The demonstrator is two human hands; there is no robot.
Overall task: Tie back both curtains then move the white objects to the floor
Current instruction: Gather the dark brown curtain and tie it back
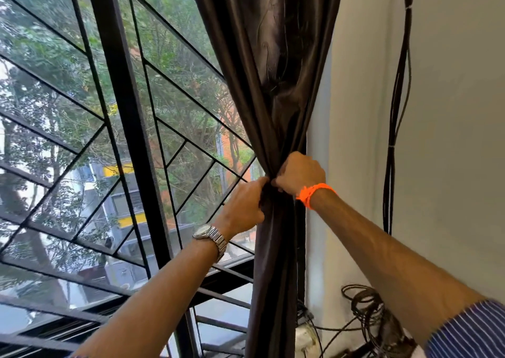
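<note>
A dark brown satin curtain [270, 84] hangs at the right edge of the window, gathered into a narrow bunch at mid height. My left hand [243, 207], with a metal watch on its wrist, grips the bunched curtain from the left. My right hand [299, 173], with an orange band on its wrist, is closed on the same bunch from the right. The two hands meet at the gathered point; any tie-back between the fingers is hidden. No white objects can be clearly identified apart from a whitish item [306, 335] low beside the curtain's foot.
A black metal window grille [123, 111] with diagonal bars fills the left. A white wall [451, 111] stands to the right, with black cables [396, 111] running down it to a coiled tangle of wires [366, 303] on the floor.
</note>
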